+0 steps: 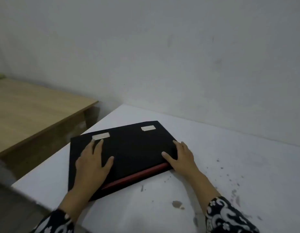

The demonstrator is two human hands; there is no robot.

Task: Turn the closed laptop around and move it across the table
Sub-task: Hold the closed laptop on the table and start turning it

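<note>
A closed black laptop with a red strip along its near edge (129,148) lay flat on the white, dark-speckled counter (229,165), skewed so that its corners pointed roughly near-left and far-right, with its left side close to the counter's left edge. Two pale rectangular pads (100,136) sat on its upturned face near the far edge, one to the left and one further right. The left hand (92,163) rested palm-down on the left part of the black surface, its fingers (97,147) spread flat and wide, the tips reaching just to the left pale pad and the thumb stretched out to the right across the dark face. The right hand (181,157) sat at the laptop's right corner, its fingers spread and lying over the right edge, the thumb on the top surface just above the end of the red strip; whether they curled under the edge could not be told. Neither hand closed around the laptop; both pressed or rested on it. Both wrists came out of dark sleeves with a white floral pattern (226,216) at the near edge of the view. A light wooden table (28,111) stood to the far left, apart from the counter, and a plain grey wall (162,47) rose behind both.
</note>
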